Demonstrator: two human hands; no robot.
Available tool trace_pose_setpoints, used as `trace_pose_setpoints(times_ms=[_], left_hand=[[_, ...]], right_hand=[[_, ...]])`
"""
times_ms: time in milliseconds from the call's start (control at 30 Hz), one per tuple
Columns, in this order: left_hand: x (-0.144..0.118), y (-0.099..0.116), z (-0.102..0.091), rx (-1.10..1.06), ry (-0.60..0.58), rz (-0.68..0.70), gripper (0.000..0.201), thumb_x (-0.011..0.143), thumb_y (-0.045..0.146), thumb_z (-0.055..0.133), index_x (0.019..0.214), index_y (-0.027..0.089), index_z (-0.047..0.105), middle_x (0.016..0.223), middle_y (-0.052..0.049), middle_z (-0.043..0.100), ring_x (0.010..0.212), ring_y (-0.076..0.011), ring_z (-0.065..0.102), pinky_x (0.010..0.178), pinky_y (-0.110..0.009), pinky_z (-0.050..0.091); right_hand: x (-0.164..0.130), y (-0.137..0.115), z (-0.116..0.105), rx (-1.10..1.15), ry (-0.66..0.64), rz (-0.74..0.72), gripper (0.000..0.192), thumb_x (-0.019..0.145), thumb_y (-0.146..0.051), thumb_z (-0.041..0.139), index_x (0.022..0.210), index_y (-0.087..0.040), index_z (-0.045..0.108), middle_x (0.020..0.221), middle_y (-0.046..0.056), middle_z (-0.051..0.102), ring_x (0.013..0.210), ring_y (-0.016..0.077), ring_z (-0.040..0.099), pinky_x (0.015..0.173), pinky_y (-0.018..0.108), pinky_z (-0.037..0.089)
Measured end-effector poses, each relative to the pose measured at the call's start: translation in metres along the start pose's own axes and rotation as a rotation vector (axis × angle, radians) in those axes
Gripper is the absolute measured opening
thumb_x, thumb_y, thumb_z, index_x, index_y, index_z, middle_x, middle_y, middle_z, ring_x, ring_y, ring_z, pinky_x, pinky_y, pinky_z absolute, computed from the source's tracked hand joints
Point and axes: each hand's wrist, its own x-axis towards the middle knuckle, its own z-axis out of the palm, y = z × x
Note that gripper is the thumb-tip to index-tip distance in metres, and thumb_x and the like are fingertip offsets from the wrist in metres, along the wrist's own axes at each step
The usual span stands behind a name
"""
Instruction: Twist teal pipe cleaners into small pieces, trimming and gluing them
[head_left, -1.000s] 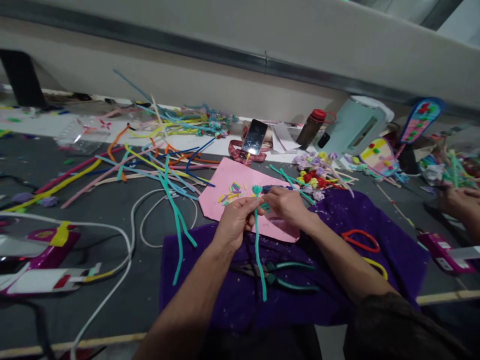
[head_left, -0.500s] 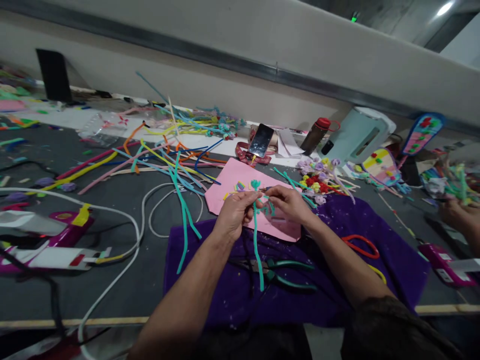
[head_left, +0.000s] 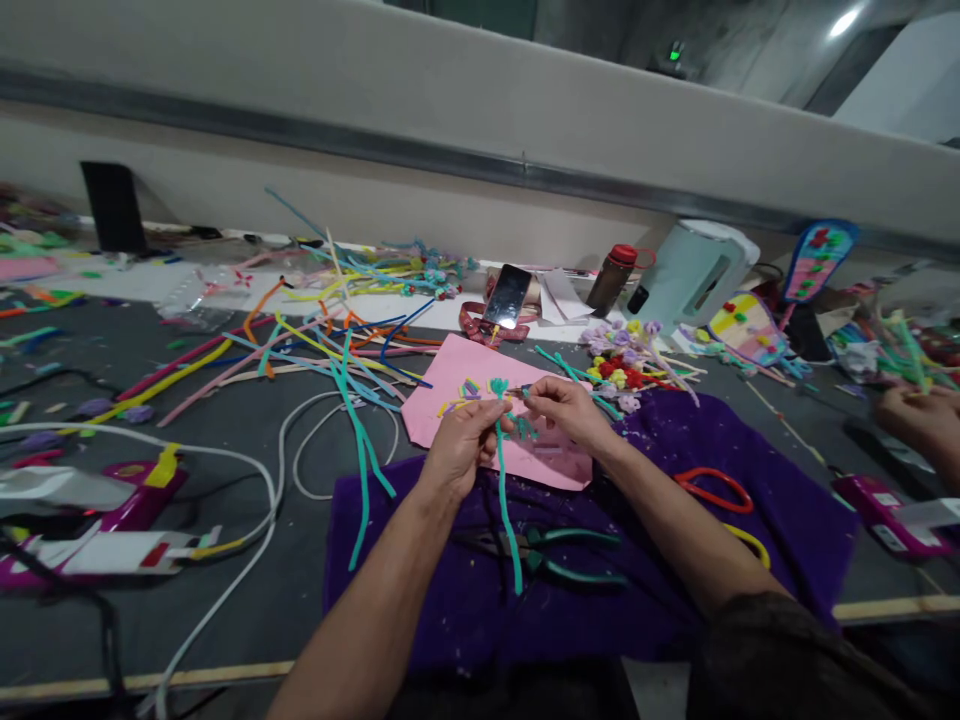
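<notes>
My left hand (head_left: 466, 440) pinches a green pipe cleaner (head_left: 507, 520) just below its bunched, looped top; the long stem hangs straight down. Close on its right, my right hand (head_left: 568, 410) is closed, thumb and fingers round a thin dark pointed tool (head_left: 519, 390) whose tip lies near the green top. Its exact kind is too small to make out. Both hands are above a pink sheet (head_left: 442, 375) that carries small yellow and purple pieces (head_left: 469, 392) and green bits (head_left: 523, 428). Pliers with green handles (head_left: 577, 540) lie below, on a purple cloth (head_left: 450, 620).
Loose pipe cleaners (head_left: 360, 430) spread to the left, beside a white cable (head_left: 274, 500) and a magenta-and-white device (head_left: 112, 545). Behind are a phone (head_left: 508, 296), a bottle (head_left: 611, 280) and fuzzy flowers (head_left: 626, 365). Red-handled scissors (head_left: 716, 487) lie right. Another person's hand (head_left: 919, 420) is far right.
The view has tilted and shifted slightly, so the scene sits a little lower and further left. My hands keep nearly the same hold, with the right one moved slightly off the green top.
</notes>
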Motion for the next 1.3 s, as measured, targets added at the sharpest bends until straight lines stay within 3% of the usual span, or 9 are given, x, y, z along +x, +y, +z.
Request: trace_pose_setpoints(times_ms=[100, 400, 633, 967, 1133, 1300], left_hand=[[0.000, 0.001, 0.000, -0.007, -0.009, -0.013, 0.029, 0.066, 0.040, 0.064, 0.074, 0.012, 0.062, 0.054, 0.003, 0.053, 0.033, -0.0001, 0.030, 0.031, -0.014, 0.016], [-0.002, 0.000, 0.003, -0.073, -0.050, -0.114, 0.029, 0.065, 0.036, 0.065, 0.082, 0.013, 0.060, 0.060, 0.003, 0.055, 0.033, 0.0003, 0.032, 0.030, -0.013, 0.018], [-0.003, -0.001, 0.003, -0.076, -0.053, -0.098, 0.029, 0.064, 0.036, 0.066, 0.079, 0.012, 0.061, 0.062, 0.002, 0.056, 0.034, 0.0006, 0.032, 0.030, -0.012, 0.021], [-0.006, -0.003, 0.006, 0.026, -0.047, -0.066, 0.031, 0.067, 0.042, 0.062, 0.065, 0.011, 0.059, 0.037, 0.005, 0.043, 0.029, -0.0022, 0.031, 0.030, -0.014, 0.021], [-0.006, -0.003, 0.006, 0.034, -0.027, -0.059, 0.030, 0.065, 0.041, 0.064, 0.062, 0.012, 0.058, 0.038, 0.004, 0.045, 0.029, -0.0030, 0.033, 0.030, -0.015, 0.022], [-0.005, -0.002, 0.005, 0.081, -0.021, -0.064, 0.029, 0.065, 0.040, 0.064, 0.060, 0.012, 0.058, 0.035, 0.005, 0.043, 0.027, -0.0031, 0.030, 0.030, -0.015, 0.021]], right_hand=[[-0.001, -0.002, 0.001, 0.099, 0.026, 0.016, 0.019, 0.067, -0.033, 0.063, 0.069, -0.015, 0.058, 0.053, -0.004, 0.052, 0.043, 0.0053, 0.042, 0.039, 0.017, 0.030], [-0.004, -0.005, 0.007, 0.444, -0.041, 0.199, 0.026, 0.061, -0.033, 0.069, 0.076, -0.016, 0.057, 0.064, 0.000, 0.061, 0.047, 0.0091, 0.054, 0.036, 0.017, 0.036], [-0.010, -0.006, 0.014, 0.470, -0.017, 0.207, 0.026, 0.063, -0.036, 0.069, 0.071, -0.015, 0.055, 0.058, -0.003, 0.055, 0.039, 0.0037, 0.042, 0.033, 0.015, 0.026], [-0.016, -0.007, 0.025, 0.454, 0.022, 0.173, 0.026, 0.063, -0.038, 0.068, 0.070, -0.017, 0.055, 0.055, -0.004, 0.053, 0.040, 0.0044, 0.041, 0.036, 0.016, 0.025], [-0.019, -0.009, 0.026, 0.416, -0.023, 0.140, 0.021, 0.067, -0.036, 0.065, 0.069, -0.017, 0.056, 0.052, -0.003, 0.055, 0.039, 0.0052, 0.041, 0.037, 0.017, 0.025], [-0.016, -0.006, 0.022, 0.506, -0.104, 0.232, 0.023, 0.066, -0.035, 0.066, 0.070, -0.015, 0.057, 0.057, -0.002, 0.057, 0.038, 0.0038, 0.042, 0.033, 0.016, 0.021]])
